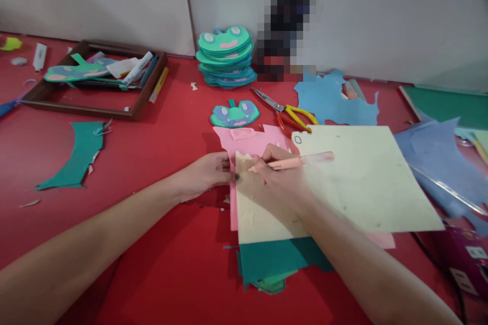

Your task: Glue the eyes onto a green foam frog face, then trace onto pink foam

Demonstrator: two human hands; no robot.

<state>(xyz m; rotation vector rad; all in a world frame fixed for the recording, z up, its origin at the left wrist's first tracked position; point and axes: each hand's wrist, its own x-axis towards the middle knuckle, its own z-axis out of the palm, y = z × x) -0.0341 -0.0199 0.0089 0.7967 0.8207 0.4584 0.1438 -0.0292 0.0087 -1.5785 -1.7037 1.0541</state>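
Observation:
My right hand (282, 175) grips a pale orange marker (290, 162), its tip down near the left edge of a cream sheet (366, 183). At that edge, my left hand (213, 172) has its fingers curled and its thumb on the paper. Beneath lie a pink sheet (234, 216) and a dark green sheet (280, 259). A small oval is drawn by the cream sheet's top notch. Just beyond lies a green and blue pumpkin-shaped face cutout (234, 114). Scissors (285, 109) with yellow and red handles rest at the sheet's top edge.
A stack of similar cutouts (224, 56) stands against the wall. At left is a brown wooden frame (86, 107) holding markers and a cutout, near a green scrap (82, 157). Blue scraps (324, 94) lie behind; a purple power strip (463, 254) sits at right.

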